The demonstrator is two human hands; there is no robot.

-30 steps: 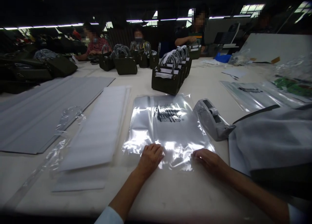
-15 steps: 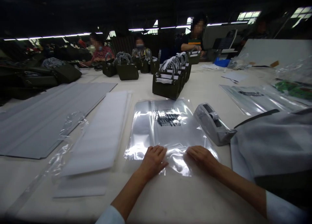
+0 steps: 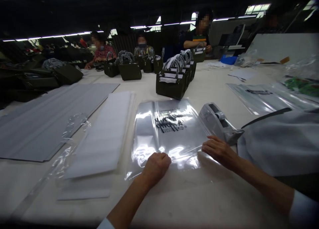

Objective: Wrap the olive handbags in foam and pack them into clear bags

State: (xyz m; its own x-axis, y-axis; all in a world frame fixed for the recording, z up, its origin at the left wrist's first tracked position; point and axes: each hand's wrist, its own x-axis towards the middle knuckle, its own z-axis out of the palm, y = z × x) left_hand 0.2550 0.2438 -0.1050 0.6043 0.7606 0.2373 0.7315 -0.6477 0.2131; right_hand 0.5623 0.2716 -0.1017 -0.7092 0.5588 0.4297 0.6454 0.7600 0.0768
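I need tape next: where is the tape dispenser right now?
The tape dispenser sits on the table right of the clear plastic bag, just beyond the right hand.

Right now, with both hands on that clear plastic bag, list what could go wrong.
1. The clear plastic bag is glossy and already wrinkled at its near edge; under the left hand it may slip or crease further.
2. The right hand sits close to the tape dispenser, so a sideways move might knock it or graze its cutter.
3. The loose plastic film beside the white foam sheets could get dragged along.
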